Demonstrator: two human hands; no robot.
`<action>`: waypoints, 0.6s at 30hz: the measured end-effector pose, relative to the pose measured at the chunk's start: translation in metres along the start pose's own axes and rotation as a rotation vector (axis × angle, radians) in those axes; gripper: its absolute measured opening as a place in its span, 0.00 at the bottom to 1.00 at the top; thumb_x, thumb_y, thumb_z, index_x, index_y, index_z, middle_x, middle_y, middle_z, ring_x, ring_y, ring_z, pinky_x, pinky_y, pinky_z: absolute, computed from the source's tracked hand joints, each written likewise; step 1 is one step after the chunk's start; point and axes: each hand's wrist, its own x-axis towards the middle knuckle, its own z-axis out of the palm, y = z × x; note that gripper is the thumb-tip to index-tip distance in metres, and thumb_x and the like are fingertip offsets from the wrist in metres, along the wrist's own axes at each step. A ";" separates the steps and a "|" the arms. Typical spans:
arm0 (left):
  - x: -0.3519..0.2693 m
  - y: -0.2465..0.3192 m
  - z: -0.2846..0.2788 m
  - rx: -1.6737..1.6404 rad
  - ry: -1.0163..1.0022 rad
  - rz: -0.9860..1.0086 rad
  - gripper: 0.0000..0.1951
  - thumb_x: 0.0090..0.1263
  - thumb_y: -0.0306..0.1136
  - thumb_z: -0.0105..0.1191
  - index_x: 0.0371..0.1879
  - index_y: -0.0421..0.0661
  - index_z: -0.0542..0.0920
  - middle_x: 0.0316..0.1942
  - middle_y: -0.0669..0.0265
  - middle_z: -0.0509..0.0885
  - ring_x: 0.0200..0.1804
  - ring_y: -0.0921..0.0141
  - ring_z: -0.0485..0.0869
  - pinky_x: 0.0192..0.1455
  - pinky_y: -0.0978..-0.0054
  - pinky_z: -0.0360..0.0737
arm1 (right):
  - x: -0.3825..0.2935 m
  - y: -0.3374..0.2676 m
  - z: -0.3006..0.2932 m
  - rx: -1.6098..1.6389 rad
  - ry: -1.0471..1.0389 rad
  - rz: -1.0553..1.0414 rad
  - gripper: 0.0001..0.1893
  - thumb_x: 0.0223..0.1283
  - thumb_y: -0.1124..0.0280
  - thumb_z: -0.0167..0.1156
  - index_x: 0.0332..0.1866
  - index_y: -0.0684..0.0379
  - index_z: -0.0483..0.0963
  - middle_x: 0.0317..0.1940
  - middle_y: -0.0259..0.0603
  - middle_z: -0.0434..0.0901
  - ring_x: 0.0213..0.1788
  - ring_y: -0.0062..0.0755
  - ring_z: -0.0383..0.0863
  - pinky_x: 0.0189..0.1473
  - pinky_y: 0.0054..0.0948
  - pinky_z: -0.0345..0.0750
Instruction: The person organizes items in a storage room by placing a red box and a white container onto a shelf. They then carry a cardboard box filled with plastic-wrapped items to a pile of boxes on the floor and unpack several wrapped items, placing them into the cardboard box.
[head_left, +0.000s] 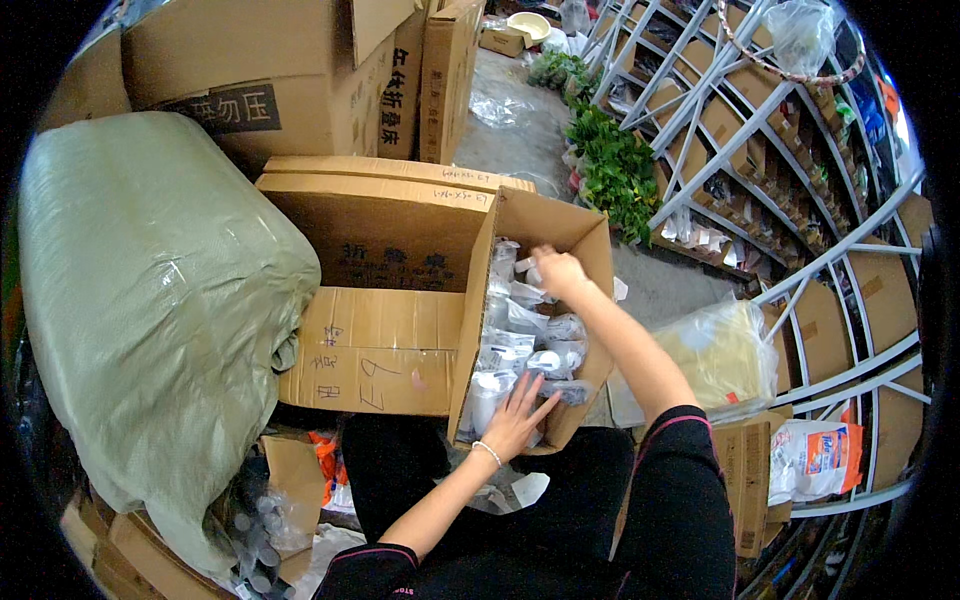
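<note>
In front of me stands an open cardboard box packed with several white items in clear plastic wrapping. My left hand lies palm down over the wrapped items at the box's near end, fingers spread and holding nothing. At the far end, my right hand reaches inside with its fingers bent down against a white wrapped item. Motion blur hides whether those fingers grip it. A round white top shows through the plastic just beyond my left fingertips.
Left of the box is a larger open carton with handwriting. A bulky green woven sack fills the left side. Metal shelving with cardboard bins curves along the right, beside green plants. A plastic-wrapped yellowish bundle lies near my right arm.
</note>
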 end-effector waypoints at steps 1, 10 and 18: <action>0.000 0.000 -0.001 0.003 0.006 0.003 0.45 0.50 0.31 0.60 0.70 0.59 0.52 0.70 0.51 0.48 0.71 0.49 0.47 0.69 0.51 0.53 | -0.005 0.001 -0.024 0.107 -0.009 0.092 0.40 0.36 0.59 0.70 0.58 0.65 0.63 0.55 0.54 0.71 0.48 0.47 0.79 0.49 0.39 0.77; 0.003 0.008 -0.017 -0.313 0.243 -0.024 0.39 0.60 0.30 0.55 0.70 0.49 0.50 0.69 0.49 0.50 0.69 0.51 0.56 0.69 0.56 0.56 | -0.075 0.024 -0.094 1.353 0.052 0.115 0.24 0.55 0.57 0.64 0.50 0.65 0.73 0.44 0.38 0.81 0.44 0.23 0.79 0.45 0.26 0.76; 0.025 0.022 -0.098 -1.460 0.527 -0.357 0.37 0.69 0.29 0.48 0.71 0.48 0.40 0.67 0.52 0.55 0.65 0.60 0.66 0.63 0.63 0.67 | -0.127 -0.045 -0.099 1.791 -0.029 0.043 0.20 0.63 0.59 0.56 0.56 0.59 0.69 0.45 0.35 0.78 0.46 0.21 0.77 0.44 0.25 0.77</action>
